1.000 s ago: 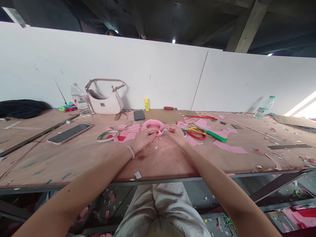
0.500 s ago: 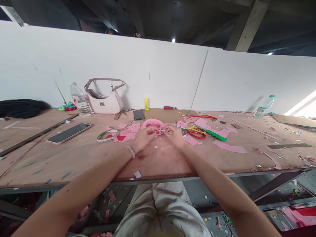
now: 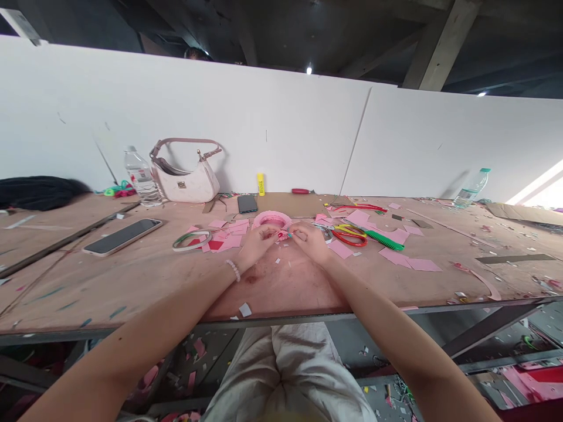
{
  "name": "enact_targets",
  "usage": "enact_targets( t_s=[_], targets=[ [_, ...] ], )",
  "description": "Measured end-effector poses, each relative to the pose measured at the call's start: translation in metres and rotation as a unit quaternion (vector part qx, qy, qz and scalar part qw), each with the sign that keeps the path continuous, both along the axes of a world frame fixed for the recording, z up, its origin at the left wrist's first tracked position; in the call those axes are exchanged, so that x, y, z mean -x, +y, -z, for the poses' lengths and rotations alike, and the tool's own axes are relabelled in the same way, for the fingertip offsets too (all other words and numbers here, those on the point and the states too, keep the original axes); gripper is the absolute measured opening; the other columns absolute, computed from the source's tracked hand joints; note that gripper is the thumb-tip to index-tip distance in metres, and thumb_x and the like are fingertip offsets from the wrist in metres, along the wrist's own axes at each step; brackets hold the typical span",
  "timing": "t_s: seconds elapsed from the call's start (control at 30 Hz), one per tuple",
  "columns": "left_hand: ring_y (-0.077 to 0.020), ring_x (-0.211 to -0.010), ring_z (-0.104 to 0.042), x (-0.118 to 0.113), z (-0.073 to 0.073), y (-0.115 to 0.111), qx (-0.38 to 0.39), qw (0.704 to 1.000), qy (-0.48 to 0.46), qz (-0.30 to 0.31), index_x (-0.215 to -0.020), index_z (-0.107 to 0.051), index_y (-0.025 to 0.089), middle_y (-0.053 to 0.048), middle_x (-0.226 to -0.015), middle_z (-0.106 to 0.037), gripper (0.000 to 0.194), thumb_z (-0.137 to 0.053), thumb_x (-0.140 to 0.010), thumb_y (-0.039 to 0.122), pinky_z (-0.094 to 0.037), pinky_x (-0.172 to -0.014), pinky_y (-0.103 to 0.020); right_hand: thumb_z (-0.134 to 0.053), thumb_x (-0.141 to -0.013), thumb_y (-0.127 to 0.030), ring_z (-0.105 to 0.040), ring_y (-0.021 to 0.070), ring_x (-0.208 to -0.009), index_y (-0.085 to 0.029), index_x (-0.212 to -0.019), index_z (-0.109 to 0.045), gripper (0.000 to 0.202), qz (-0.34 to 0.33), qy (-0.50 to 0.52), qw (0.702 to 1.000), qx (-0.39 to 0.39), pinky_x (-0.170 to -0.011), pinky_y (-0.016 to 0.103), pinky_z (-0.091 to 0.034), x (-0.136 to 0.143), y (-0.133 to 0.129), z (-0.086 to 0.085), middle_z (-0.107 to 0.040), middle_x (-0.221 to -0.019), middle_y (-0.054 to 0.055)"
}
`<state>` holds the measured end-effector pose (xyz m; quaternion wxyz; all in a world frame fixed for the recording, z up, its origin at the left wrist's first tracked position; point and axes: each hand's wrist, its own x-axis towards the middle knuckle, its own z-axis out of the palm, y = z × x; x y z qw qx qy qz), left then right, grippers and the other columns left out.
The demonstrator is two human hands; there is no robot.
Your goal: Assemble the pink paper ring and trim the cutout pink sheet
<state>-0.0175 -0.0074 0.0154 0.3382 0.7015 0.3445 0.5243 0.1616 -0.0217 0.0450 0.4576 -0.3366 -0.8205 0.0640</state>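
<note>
A small pink piece [image 3: 284, 235] is pinched between the fingertips of both hands, close above the table. My left hand [image 3: 259, 241] grips it from the left, with a beaded bracelet on the wrist. From the right, my right hand [image 3: 309, 239] holds it with closed fingers. Just behind the fingertips lies a pink ring [image 3: 271, 217] with a textured rim, its front partly hidden by my hands. Pink paper pieces [image 3: 231, 240] lie left of my hands. Red-handled scissors [image 3: 350, 236] and a green comb-like tool [image 3: 384, 240] rest on the right.
A roll of tape [image 3: 192, 241], a large phone [image 3: 123, 237] and a smaller phone [image 3: 247, 204] lie left. Behind stand a handbag [image 3: 189, 183], a bottle [image 3: 141, 179] and a yellow glue stick [image 3: 261, 184]. Another bottle [image 3: 472, 189] leans at the right. A white partition [image 3: 303, 129] closes the back.
The fingertips have shifted slightly around the small pink piece. Both hands stay in nearly the same place, and the objects on the table have not moved.
</note>
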Motion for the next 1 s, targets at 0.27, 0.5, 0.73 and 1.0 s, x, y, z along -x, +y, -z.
enact_targets(
  t_s=[0.27, 0.5, 0.73, 1.0],
  targets=[
    [-0.0200, -0.086, -0.061, 0.001, -0.003, -0.006, -0.022, 0.999, 0.041, -0.025, -0.082, -0.067, 0.018, -0.005, -0.088, -0.068, 0.017, -0.059, -0.077, 0.033, -0.046, -0.080, -0.031, -0.050, -0.078, -0.015, -0.058, 0.0185, -0.081, -0.022, -0.074, -0.062, 0.015, -0.013, 0.005, 0.999, 0.039, -0.070, 0.030, -0.045, 0.000, 0.003, 0.001, -0.065, -0.081, 0.004],
    [-0.0189, -0.082, -0.061, -0.004, -0.007, -0.013, -0.033, 0.997, 0.053, -0.035, -0.075, -0.064, 0.020, -0.003, -0.084, -0.068, 0.011, -0.058, -0.076, 0.029, -0.048, -0.075, -0.029, -0.055, -0.076, -0.018, -0.057, 0.0163, -0.076, -0.021, -0.069, -0.063, 0.011, -0.032, 0.021, 0.997, 0.069, -0.064, 0.027, -0.045, 0.004, 0.001, 0.001, -0.063, -0.081, 0.004],
    [-0.0190, -0.081, -0.063, -0.006, -0.008, -0.013, 0.006, 0.999, 0.032, -0.032, -0.085, -0.065, 0.018, -0.004, -0.084, -0.069, 0.017, -0.057, -0.076, 0.029, -0.049, -0.073, -0.029, -0.058, -0.075, -0.021, -0.055, 0.0145, -0.066, -0.022, -0.075, -0.068, 0.010, -0.002, 0.065, 0.991, 0.120, -0.060, 0.028, -0.043, 0.002, 0.006, 0.002, -0.066, -0.075, 0.003],
    [-0.0195, -0.075, -0.064, -0.006, -0.011, -0.014, 0.061, 0.998, 0.012, -0.021, -0.077, -0.067, 0.018, -0.003, -0.080, -0.071, 0.014, -0.064, -0.071, 0.030, -0.052, -0.070, -0.031, -0.064, -0.071, -0.032, -0.061, 0.0169, -0.069, -0.022, -0.069, -0.070, 0.012, -0.021, 0.112, 0.974, 0.198, -0.062, 0.029, -0.048, 0.004, 0.009, 0.009, -0.069, -0.075, 0.003]
  ],
)
